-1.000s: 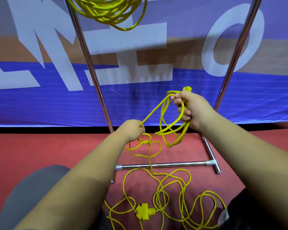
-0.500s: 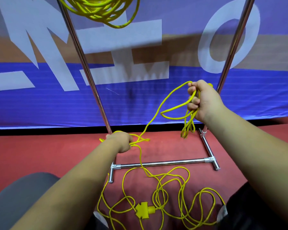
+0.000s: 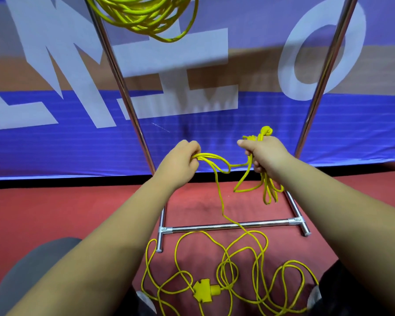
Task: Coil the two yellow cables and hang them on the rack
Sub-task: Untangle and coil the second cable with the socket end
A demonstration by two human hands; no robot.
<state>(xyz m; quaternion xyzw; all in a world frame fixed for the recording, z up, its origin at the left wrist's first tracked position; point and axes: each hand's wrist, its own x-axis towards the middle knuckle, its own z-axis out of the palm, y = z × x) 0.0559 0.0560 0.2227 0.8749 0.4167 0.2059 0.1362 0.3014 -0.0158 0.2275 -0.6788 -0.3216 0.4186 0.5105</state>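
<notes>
We see the right hand [image 3: 265, 153] clutching thin yellow cable [image 3: 267, 185] loops; the left hand [image 3: 180, 160] grips 1 strand beside it, slack tangled below.

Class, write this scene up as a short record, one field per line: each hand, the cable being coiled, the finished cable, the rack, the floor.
Left hand: grips strands of the loose cable
Right hand: grips a bunch of coiled loops hanging below it
Loose cable: runs from the hands across the base bar of the rack to a tangle on the floor
Plug: yellow, lying in the tangle
Finished coil: hangs between the uprights, top out of view
Rack: chrome tubes
Floor: red carpet
</notes>
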